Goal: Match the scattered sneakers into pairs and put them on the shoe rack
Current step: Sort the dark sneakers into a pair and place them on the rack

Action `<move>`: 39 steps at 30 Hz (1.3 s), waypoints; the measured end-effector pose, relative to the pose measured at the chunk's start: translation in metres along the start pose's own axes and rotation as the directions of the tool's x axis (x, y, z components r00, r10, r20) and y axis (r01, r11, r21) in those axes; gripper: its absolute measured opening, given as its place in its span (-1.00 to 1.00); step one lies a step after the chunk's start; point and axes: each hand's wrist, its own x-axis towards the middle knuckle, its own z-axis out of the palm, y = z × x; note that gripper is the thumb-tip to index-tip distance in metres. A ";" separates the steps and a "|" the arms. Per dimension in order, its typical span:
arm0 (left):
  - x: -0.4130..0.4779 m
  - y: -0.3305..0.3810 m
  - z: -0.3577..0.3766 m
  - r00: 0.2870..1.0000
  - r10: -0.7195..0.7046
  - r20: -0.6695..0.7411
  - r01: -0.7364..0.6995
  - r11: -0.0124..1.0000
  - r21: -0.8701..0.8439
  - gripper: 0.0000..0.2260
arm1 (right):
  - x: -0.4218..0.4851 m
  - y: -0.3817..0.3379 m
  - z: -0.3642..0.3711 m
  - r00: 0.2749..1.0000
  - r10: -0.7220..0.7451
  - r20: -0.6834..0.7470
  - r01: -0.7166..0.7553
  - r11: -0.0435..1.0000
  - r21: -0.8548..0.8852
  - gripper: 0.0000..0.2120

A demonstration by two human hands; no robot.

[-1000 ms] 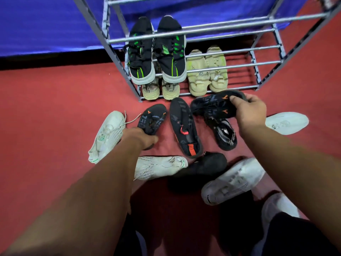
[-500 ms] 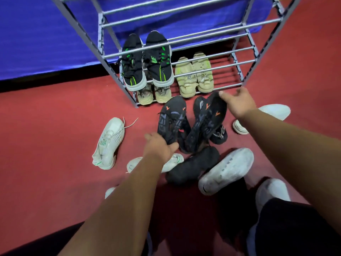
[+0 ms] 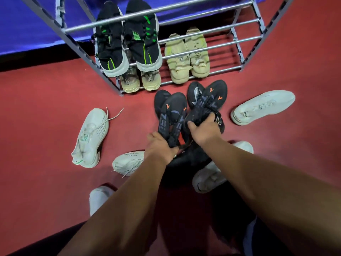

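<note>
- L hand (image 3: 160, 146): fingers + thumb curled tight round the heel end of a blk sneaker w/ orange marks (image 3: 172, 115). Toe points at the shoe rack (image 3: 201, 71).
- R hand (image 3: 203, 129): thumb on one side, fingers wrapped over the laced mid-part of the matching blk/orange sneaker (image 3: 210, 100). Firm grip, toe also aimed at the rack.
- The 2 held shoes sit side by side, nearly touching, over the floor (image 3: 36, 111) just short of the rack's front edge, near its middle. Neither is on a tier.
- Under them, more blk shoes on the floor:
  - plain blk toe (image 3: 160, 100) sticks out past the L-held shoe
  - blk toe w/ grey mesh (image 3: 195, 91) sticks out beside the R-held shoe
  - another blk shoe (image 3: 190, 157) lies below my wrists, mostly hidden
- Rack contents:
  - blk/green pair (image 3: 127, 43) on a higher tier, left end, toes over the front edge
  - beige pair (image 3: 139, 81) on the bottom tier, left end, right under the blk/green ones
  - pale yellow pair (image 3: 188, 58) on the bottom tier, about mid-width, beside the beige pair
- White shoes loose on the floor:
  - white sneaker w/ green logo (image 3: 90, 137), laces loose, well left of my hands
  - 2nd white sneaker (image 3: 127, 162), partly under my L wrist
  - 3rd white sneaker (image 3: 262, 107), in front of the rack's front right corner, apart from the held shoes
  - 4th white sneaker (image 3: 208, 177), partly under my R forearm
- Blue sheet (image 3: 27, 24) behind the rack.
</note>
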 end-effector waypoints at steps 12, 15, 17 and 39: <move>0.016 -0.012 -0.007 0.983 0.156 -0.100 -0.165 0.982 -0.087 -0.18 | 0.034 -0.034 0.023 0.988 0.141 -0.066 -0.146 0.986 -0.082 -0.01; 0.019 -0.015 -0.014 0.989 0.136 -0.052 -0.141 0.983 -0.119 -0.27 | 0.033 -0.036 0.024 0.988 0.129 -0.087 -0.138 0.985 -0.104 0.02; 0.019 -0.014 -0.016 0.990 0.137 -0.009 -0.137 0.981 -0.140 -0.26 | 0.032 -0.040 0.021 0.985 0.150 -0.080 -0.158 0.982 -0.103 -0.06; -0.085 0.098 -0.127 0.966 0.200 -0.161 -0.234 0.945 -0.228 -0.33 | -0.102 -0.021 -0.168 0.955 -0.177 -0.238 0.186 0.982 0.019 -0.73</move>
